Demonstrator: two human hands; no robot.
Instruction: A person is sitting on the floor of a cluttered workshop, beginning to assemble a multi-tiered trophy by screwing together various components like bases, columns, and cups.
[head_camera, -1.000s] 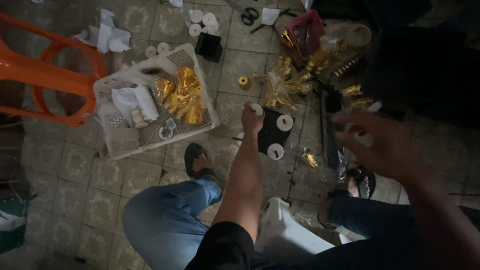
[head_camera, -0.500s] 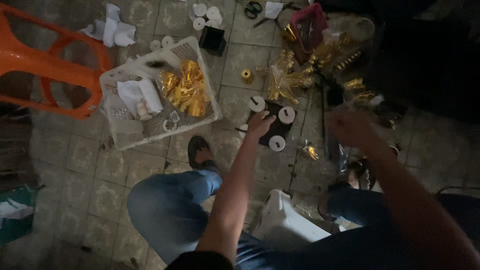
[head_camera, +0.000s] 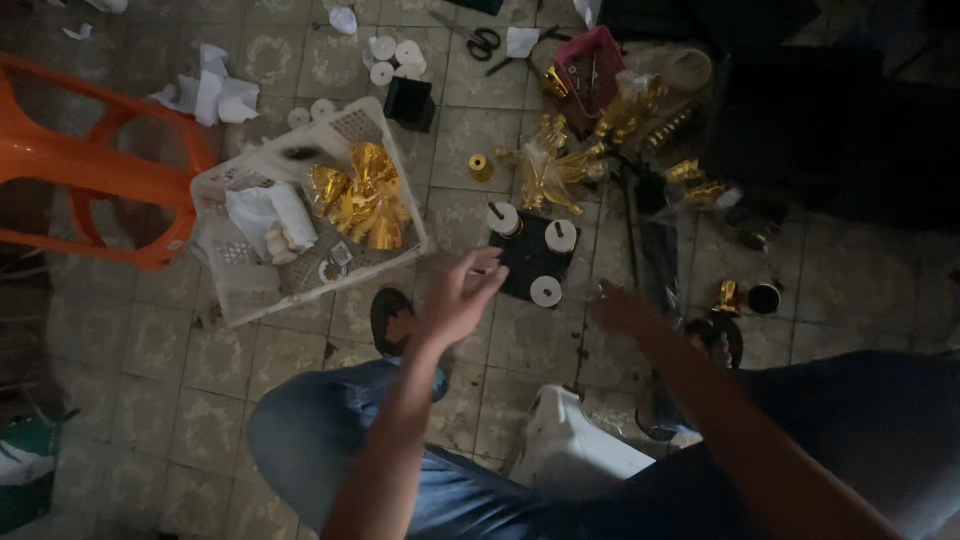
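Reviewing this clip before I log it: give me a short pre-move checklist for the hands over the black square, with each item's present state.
1. Left hand empty and open: ok, fingers spread, nothing in it.
2. Right hand empty: cannot tell, blurred.
3. Black square unobstructed: ok, neither hand covers it.
4. Three white rolls at the square's edges: ok, all visible.
5. White basket of gold foil upright: ok.
6. Scissors close by: not ok, far at the top.

Black square pad (head_camera: 528, 262) flat on tiled floor, three white round discs, perhaps tape rolls, on top
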